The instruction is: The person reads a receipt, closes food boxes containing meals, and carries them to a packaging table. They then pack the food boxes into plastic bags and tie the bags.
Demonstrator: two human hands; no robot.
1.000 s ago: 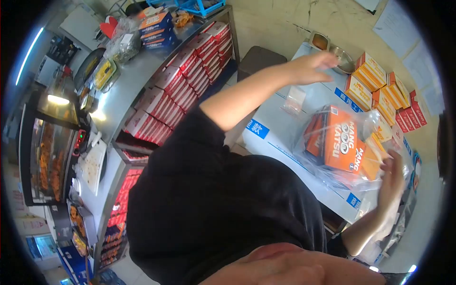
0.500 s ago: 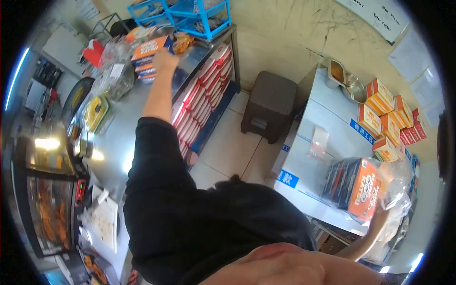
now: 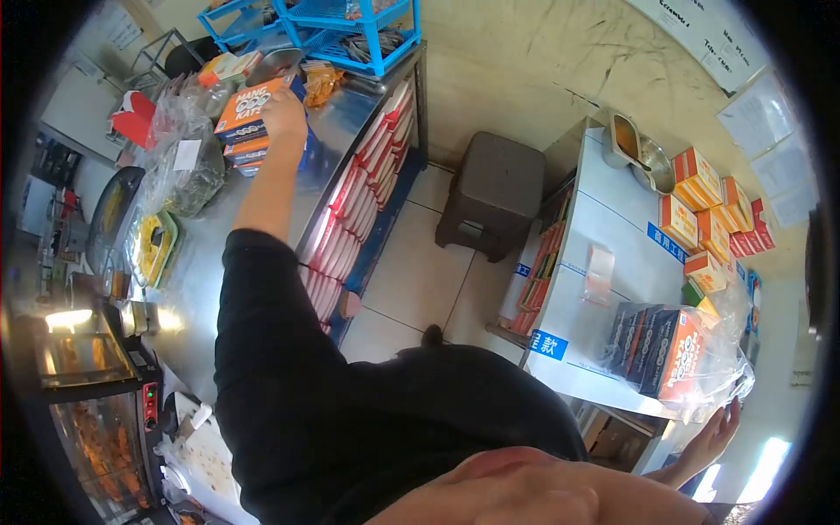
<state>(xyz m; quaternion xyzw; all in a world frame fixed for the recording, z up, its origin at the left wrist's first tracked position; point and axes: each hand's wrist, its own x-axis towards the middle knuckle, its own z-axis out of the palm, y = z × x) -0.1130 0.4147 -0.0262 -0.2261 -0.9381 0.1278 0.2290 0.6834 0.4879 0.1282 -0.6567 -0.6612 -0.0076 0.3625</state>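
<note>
On the left counter, my left hand [image 3: 284,115] is wrapped over the right part of an orange-and-blue "Mang Katsu" food box [image 3: 238,112]. That box tops a small stack of matching boxes [image 3: 245,153]; my fingertips are partly out of sight. Far over at the right, my right hand [image 3: 716,437] has its fingers stretched out, just below a clear plastic bag [image 3: 731,363]. The bag lies around a row of dark boxes [image 3: 634,341] with an orange front box [image 3: 681,357], on the white table. Whether the fingertips touch the plastic, I cannot tell.
Blue plastic racks [image 3: 350,44] stand behind the stack. A filled clear bag [image 3: 188,171] and a yellow-green pack [image 3: 156,249] lie nearby. A brown stool [image 3: 494,188] sits between the counters. Small orange boxes [image 3: 696,179] and metal containers [image 3: 623,140] occupy the right table.
My right hand has come off the bagged boxes and dropped lower, fingers spread. The bagged boxes now stand on the table. My left hand remains at the box stack; the view has shifted slightly.
</note>
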